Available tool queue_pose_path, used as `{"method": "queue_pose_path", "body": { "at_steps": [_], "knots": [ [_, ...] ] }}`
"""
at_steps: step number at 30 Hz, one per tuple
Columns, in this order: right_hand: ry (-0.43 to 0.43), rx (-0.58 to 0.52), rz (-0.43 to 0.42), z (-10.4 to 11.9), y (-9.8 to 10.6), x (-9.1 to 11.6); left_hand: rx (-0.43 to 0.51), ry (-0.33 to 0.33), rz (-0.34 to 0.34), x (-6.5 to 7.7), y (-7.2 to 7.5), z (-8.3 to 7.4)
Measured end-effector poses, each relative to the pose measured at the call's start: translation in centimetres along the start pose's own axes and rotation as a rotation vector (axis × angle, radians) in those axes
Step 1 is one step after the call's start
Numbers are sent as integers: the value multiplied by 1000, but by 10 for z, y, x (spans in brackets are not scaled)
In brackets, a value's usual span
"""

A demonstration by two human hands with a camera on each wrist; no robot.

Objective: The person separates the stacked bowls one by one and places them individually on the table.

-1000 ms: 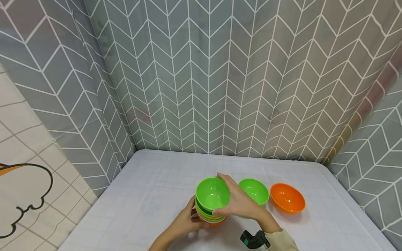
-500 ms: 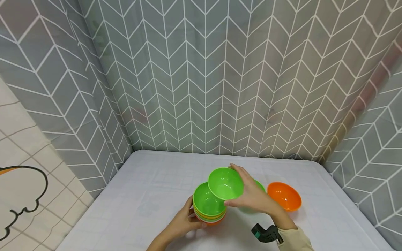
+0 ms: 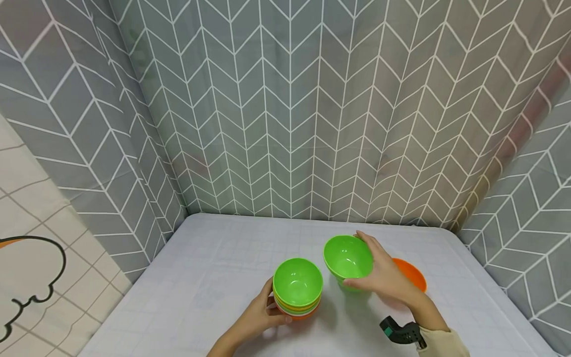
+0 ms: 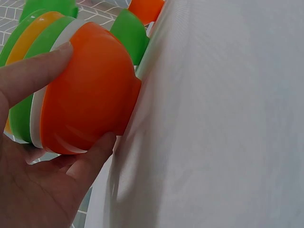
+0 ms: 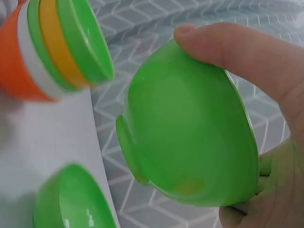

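Left grip point(image 3: 260, 313) curls round five nested bowls point(image 3: 297, 292); right grip point(image 3: 384, 273) pinches a raised green bowl point(image 3: 347, 255), not yet placed. Toward the counter's point(image 3: 223, 253) right edge stand a lower green bowl point(image 5: 73, 202) and orange bowl point(image 3: 414, 275).

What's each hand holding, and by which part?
Right hand: a green bowl, by its side near the rim. Left hand: the bowl stack, around its lower part.
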State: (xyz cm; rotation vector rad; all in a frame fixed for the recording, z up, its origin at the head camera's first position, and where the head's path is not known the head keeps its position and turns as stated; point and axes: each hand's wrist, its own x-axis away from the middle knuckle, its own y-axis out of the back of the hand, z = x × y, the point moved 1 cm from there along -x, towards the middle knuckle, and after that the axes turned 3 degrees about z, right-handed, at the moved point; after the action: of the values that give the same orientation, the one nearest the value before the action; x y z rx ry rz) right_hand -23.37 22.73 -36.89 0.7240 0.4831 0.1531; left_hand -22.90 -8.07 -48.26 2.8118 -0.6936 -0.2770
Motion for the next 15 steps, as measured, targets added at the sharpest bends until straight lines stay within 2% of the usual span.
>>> {"method": "queue_pose_path", "body": {
  "at_steps": [8, 15],
  "knots": [
    [-90, 81, -47, -22, 25, 17, 0, 1, 3, 0, 1, 1],
    [-185, 124, -47, -43, 40, 30, 5, 3, 5, -1, 0, 1]
  ]
}}
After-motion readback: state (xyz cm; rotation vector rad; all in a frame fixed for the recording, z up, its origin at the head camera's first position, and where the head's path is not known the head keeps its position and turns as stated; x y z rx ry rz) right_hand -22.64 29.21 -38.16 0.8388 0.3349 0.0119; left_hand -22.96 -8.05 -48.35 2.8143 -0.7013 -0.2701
